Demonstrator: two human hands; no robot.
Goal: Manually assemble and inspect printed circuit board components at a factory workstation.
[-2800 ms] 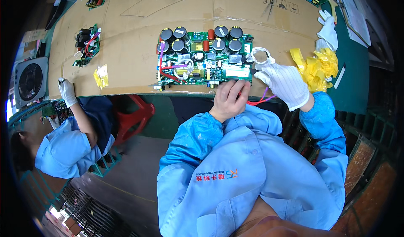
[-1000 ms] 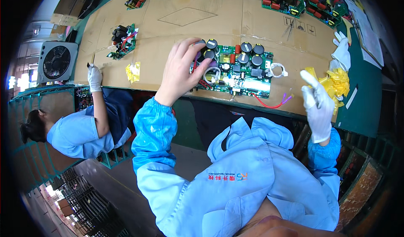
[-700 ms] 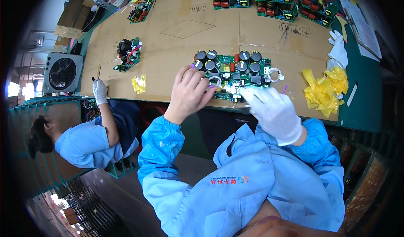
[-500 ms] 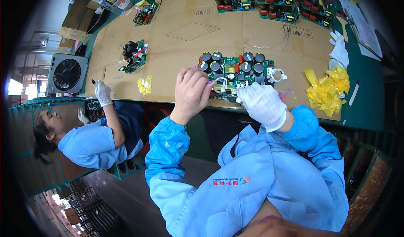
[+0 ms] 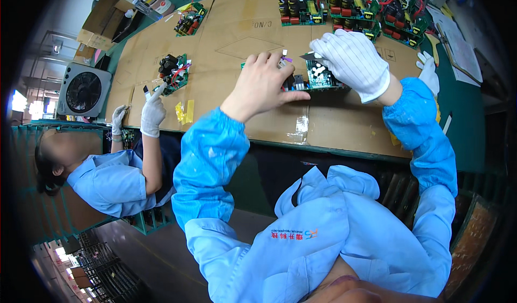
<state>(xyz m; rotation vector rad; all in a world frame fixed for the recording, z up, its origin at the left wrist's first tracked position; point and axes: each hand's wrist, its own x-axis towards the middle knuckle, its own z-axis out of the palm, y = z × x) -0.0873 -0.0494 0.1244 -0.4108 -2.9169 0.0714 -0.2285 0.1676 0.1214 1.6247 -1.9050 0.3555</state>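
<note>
My bare left hand (image 5: 262, 83) grips a green circuit board (image 5: 321, 78) from its left, fingers over the top and thumb along the near side. The board is tilted up, and part of its solder side faces me; much of it is hidden behind the hand. In my white-gloved right hand (image 5: 355, 61) is a dark, pointed, blade-like tool (image 5: 309, 57), its tip at the board's upper edge. Beside the left fingertips a purple wire end (image 5: 286, 59) sticks up.
Stacked circuit boards (image 5: 350, 7) stand at the back right. Two more boards (image 5: 174, 72) (image 5: 190, 21) lie leftward on the cardboard (image 5: 231, 23). Yellow tape pieces (image 5: 184, 112) are near the front edge. At left, a co-worker's gloved hand (image 5: 154, 114) holds a small tool. A fan (image 5: 85, 93) stands beyond.
The board, flat with its parts upward before, is now tipped up and farther from me. My right hand has moved up and away with the tool; my left hand moved slightly right.
</note>
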